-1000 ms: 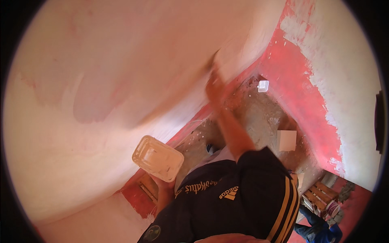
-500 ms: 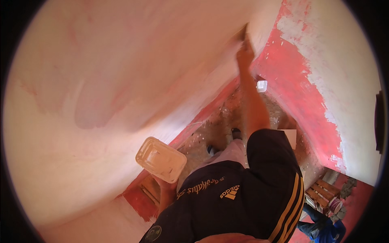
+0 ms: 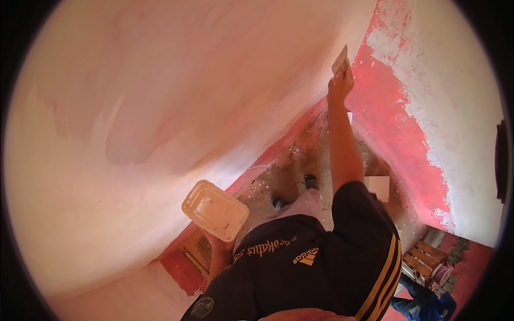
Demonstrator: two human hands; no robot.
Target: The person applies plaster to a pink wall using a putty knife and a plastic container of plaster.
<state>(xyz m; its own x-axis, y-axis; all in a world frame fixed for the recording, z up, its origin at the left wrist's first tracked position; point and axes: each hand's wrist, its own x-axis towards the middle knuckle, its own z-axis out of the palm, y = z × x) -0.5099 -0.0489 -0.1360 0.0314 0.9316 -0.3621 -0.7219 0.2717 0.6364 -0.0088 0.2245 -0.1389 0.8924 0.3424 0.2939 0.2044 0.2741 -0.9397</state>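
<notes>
My left hand [image 3: 220,249] grips a shallow rectangular plastic tub [image 3: 235,220] from beneath; most of its fingers are hidden by it. Pale filler-like residue coats the inside of the tub. With my arm stretched out ahead, my right hand [image 3: 341,87] is closed around a putty knife [image 3: 340,59] with a wide, light blade pointing up and away. The blade is close to the left wall [image 3: 230,69], near the corner; whether it touches is hard to tell. That wall is smeared with whitish filler over pink, with a damp darker patch in places.
The right wall [image 3: 383,88] is pink below and whitish above. On the spattered floor [image 3: 286,166] lies a pale square board [image 3: 379,188]. A white container [image 3: 349,116] is partly behind my forearm. At lower right are a wooden pallet [image 3: 425,259], a bucket [image 3: 440,275] and another person [image 3: 425,305].
My right hand has moved right and back toward me with the putty knife, whose blade now shows its flat face. My left hand and the tub have barely shifted.
</notes>
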